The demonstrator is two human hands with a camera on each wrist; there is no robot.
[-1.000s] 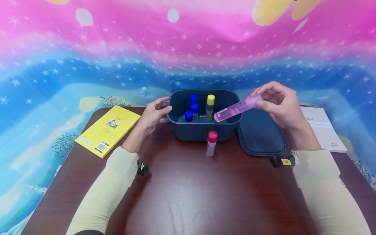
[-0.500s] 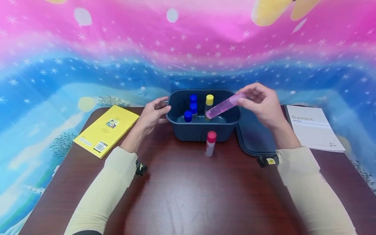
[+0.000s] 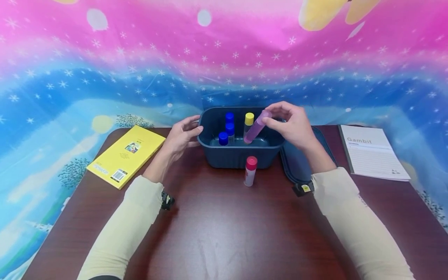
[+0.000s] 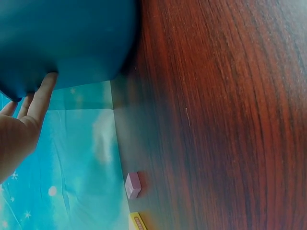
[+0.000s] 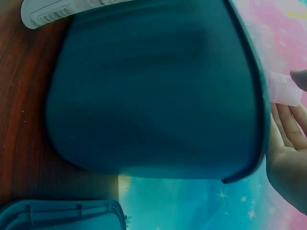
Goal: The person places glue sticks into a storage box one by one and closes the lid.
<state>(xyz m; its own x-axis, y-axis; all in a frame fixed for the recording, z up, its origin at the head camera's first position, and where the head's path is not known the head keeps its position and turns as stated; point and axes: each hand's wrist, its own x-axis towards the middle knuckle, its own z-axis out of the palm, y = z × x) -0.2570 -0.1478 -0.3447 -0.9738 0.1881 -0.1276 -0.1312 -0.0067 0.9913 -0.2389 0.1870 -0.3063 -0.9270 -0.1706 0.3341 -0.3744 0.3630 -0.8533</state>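
My right grip, pinching the purple tube, has swung it steeper and inward from three o'clock of the bin, so its lower end probably sits inside.

A staged indoor tabletop set, shown by 1 wood-grain table against a snowflake-print backdrop.
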